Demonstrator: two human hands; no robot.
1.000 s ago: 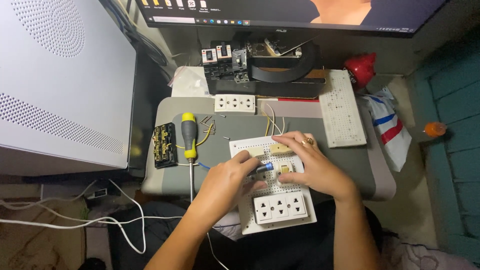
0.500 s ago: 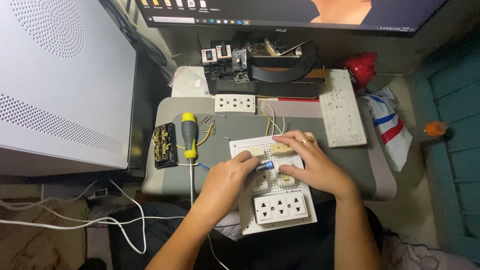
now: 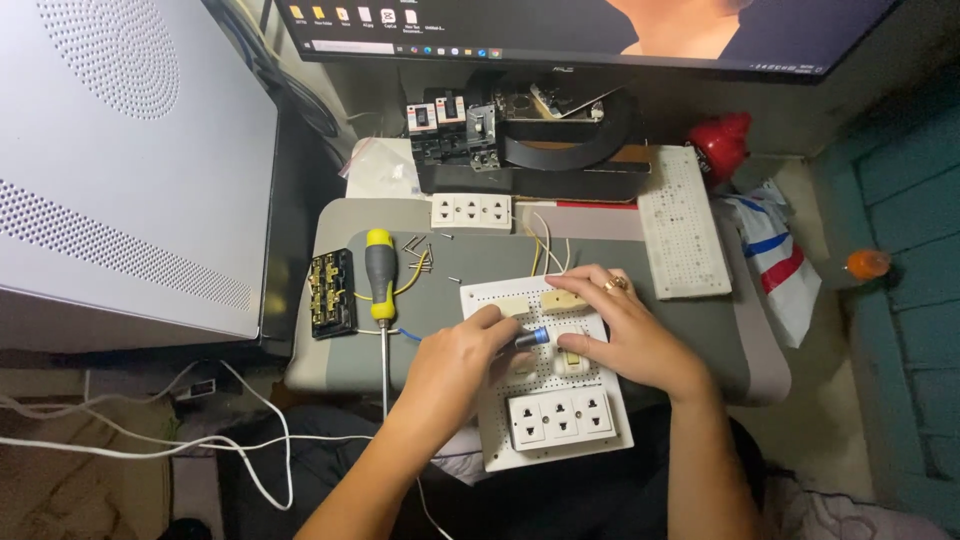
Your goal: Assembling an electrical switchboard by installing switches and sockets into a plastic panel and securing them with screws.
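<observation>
L hand (image 3: 455, 355) fingers pinched shut on a small tool (image 3: 532, 338) w/ blue tip, prob. a mini screwdriver, tip lying over the middle of the white perforated board (image 3: 545, 372). R hand (image 3: 625, 335) lies flat on the board just right of the tool, fingers spread and loosely curled, pressing down on a beige switch (image 3: 570, 360); can't tell if it actually grips anything, looks like bracing only. Ring (image 3: 616, 284) on one R finger. On the board: two more beige parts at the far edge, one (image 3: 513, 307) left, one (image 3: 562, 298) right, partly under the R fingers; a white triple socket (image 3: 560, 417) at the near edge. Board sits on a grey mat (image 3: 700, 330), near edge overhanging toward the lap. Yellow and white wires (image 3: 545, 250) run from the board's far edge. Left of the L hand: yellow/grey screwdriver (image 3: 380, 285) lying w/ shaft pointing near, loose screws (image 3: 420, 245) beside its handle, then a black terminal block (image 3: 331, 293) w/ brass contacts further left. Far side of mat: second white socket strip (image 3: 469, 210), and a long white perforated strip (image 3: 683, 222) to the right. Beyond: black breakers (image 3: 452, 125) on a black stand, monitor (image 3: 600, 30) above. Red object (image 3: 722, 145) far right, white plastic bag (image 3: 775, 260) w/ red and blue stripes beside the mat. Big white perforated case (image 3: 120, 160) fills the left; white cables (image 3: 150, 440) on the floor near left.
</observation>
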